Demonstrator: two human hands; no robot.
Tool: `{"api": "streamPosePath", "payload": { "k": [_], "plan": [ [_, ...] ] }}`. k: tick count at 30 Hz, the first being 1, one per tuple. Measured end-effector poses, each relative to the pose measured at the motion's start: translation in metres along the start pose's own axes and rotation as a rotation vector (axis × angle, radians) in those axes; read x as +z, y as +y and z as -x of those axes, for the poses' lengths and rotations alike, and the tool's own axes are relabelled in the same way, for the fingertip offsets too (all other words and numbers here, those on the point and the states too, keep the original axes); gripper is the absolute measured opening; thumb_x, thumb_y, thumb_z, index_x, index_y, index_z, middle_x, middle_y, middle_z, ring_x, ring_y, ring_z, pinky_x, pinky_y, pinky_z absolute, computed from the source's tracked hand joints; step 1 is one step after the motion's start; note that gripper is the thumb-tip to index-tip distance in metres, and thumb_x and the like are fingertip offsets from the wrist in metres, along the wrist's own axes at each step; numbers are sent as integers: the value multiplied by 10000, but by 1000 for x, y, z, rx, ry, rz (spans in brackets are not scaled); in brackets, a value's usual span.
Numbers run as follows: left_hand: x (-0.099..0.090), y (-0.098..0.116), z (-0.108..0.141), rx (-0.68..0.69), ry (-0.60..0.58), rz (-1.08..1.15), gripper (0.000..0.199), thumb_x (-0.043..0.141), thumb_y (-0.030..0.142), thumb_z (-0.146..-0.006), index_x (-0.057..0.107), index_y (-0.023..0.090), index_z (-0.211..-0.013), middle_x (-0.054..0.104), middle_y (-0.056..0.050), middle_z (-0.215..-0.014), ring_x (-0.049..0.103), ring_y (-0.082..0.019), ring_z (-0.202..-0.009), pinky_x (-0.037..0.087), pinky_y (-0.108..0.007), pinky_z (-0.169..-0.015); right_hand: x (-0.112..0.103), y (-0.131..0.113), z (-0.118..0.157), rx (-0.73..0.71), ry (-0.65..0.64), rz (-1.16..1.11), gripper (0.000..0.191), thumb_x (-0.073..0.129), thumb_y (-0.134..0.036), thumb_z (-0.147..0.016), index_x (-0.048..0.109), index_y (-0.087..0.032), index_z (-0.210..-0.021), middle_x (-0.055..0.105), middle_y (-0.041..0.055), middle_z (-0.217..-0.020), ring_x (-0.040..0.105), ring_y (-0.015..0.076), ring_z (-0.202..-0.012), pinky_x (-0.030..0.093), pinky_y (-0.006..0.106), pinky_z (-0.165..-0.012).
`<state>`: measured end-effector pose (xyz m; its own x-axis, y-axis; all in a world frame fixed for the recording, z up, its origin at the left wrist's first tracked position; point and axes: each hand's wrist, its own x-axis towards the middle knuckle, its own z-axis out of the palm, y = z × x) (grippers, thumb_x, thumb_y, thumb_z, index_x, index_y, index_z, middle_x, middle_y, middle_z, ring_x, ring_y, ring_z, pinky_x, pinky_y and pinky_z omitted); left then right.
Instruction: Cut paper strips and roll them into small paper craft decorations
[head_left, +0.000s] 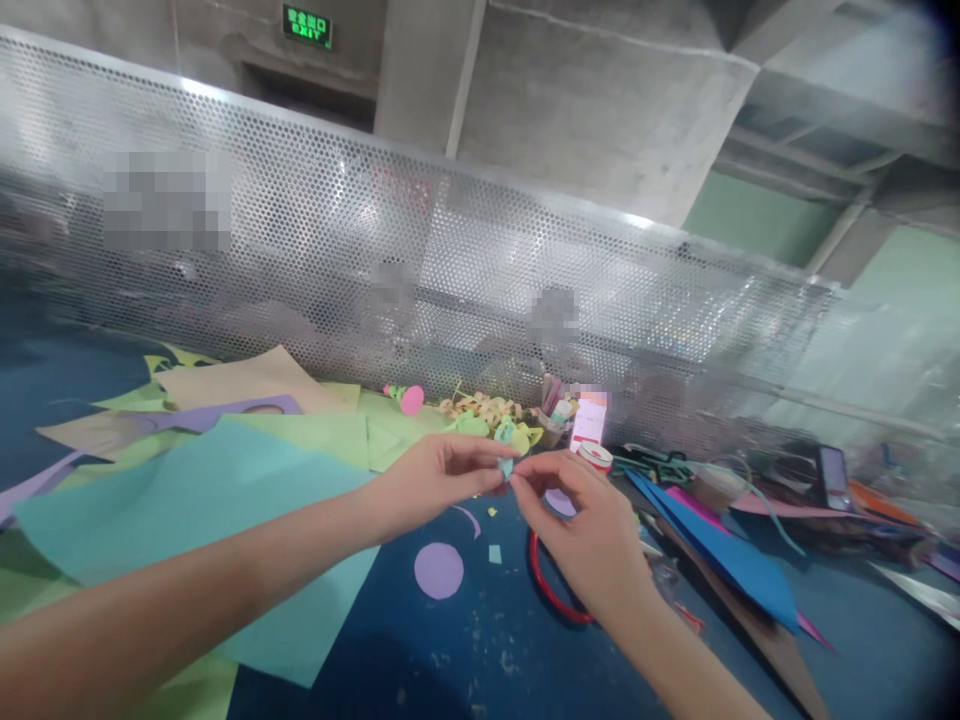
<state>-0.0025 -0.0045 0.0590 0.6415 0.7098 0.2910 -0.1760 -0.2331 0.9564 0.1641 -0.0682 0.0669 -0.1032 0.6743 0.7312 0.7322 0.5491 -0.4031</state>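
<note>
Across the dark blue surface (420, 665), biggest thing is the teal sheet (217, 490): left side, partly hidden behind the left forearm (247, 562). Left hand (420, 485) comes in from the left, right hand (589, 510) from the right, fingertips meeting near centre, raised over the surface. Red ring (552, 594) lies just under the right hand, partly covered by it. Purple disc (439, 571) flat, nearer the wearer than the fingertips; pale square (495, 554) just right of it.

Key bit: small teal piece (505, 467), up between the two hands. Right of the left fingers, left of the right fingers; neither hand nearer, both at it. Left fingers: thumb and index pinched nearly together on it. Right fingers: tips together at its right edge, look to have hold too. Long axis seems roughly upright, across the hand-to-hand line. Too small and blurred to tell which way it points.
</note>
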Motion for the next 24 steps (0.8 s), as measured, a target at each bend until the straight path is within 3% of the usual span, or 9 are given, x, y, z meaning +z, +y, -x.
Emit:
{"api": "streamPosePath", "payload": {
  "k": [6, 11, 16, 19, 24],
  "plan": [
    [3, 3, 0, -45, -136, 62, 262, 549, 301, -833, 657, 187, -1043, 678, -50, -982, 605, -159, -929, 434, -326, -904, 1, 2, -1, 17, -28, 20, 75, 553, -184, -793, 617, -208, -823, 617, 0, -782, 580, 126, -684, 470, 239, -659],
    [4, 7, 0, -123, -110, 210, 243, 571, 302, -825, 680, 148, -978, 692, -75, -923, 621, -132, -856, 447, -286, -873, -1, 2, -2, 19, -54, 26, 101, 554, -173, -790, 619, -209, -858, 619, 10, -801, 592, 137, -691, 487, 252, -661],
    [3, 5, 1, -130, -122, 213, 248, 576, 314, -822, 676, 153, -981, 700, -79, -941, 637, -145, -896, 444, -294, -895, -2, 3, -2, 53, -20, 12, 76, 557, -220, -809, 610, -211, -862, 617, 20, -825, 593, 143, -704, 488, 265, -673],
    [2, 4, 0, -149, -84, 172, 263, 619, 329, -785, 672, 149, -969, 706, -81, -933, 650, -170, -897, 455, -318, -889, -3, 3, -3, 113, -52, -68, 69, 561, -240, -806, 610, -201, -836, 622, 23, -809, 596, 146, -703, 484, 266, -670],
    [1, 3, -1, -119, -45, 133, 250, 640, 333, -764, 627, 155, -940, 712, -60, -814, 673, -178, -800, 501, -315, -769, -4, 4, -7, 332, -195, -380, 148, 554, -316, -806, 580, -172, -785, 588, 0, -680, 551, 125, -612, 455, 231, -575]
  ]
}}
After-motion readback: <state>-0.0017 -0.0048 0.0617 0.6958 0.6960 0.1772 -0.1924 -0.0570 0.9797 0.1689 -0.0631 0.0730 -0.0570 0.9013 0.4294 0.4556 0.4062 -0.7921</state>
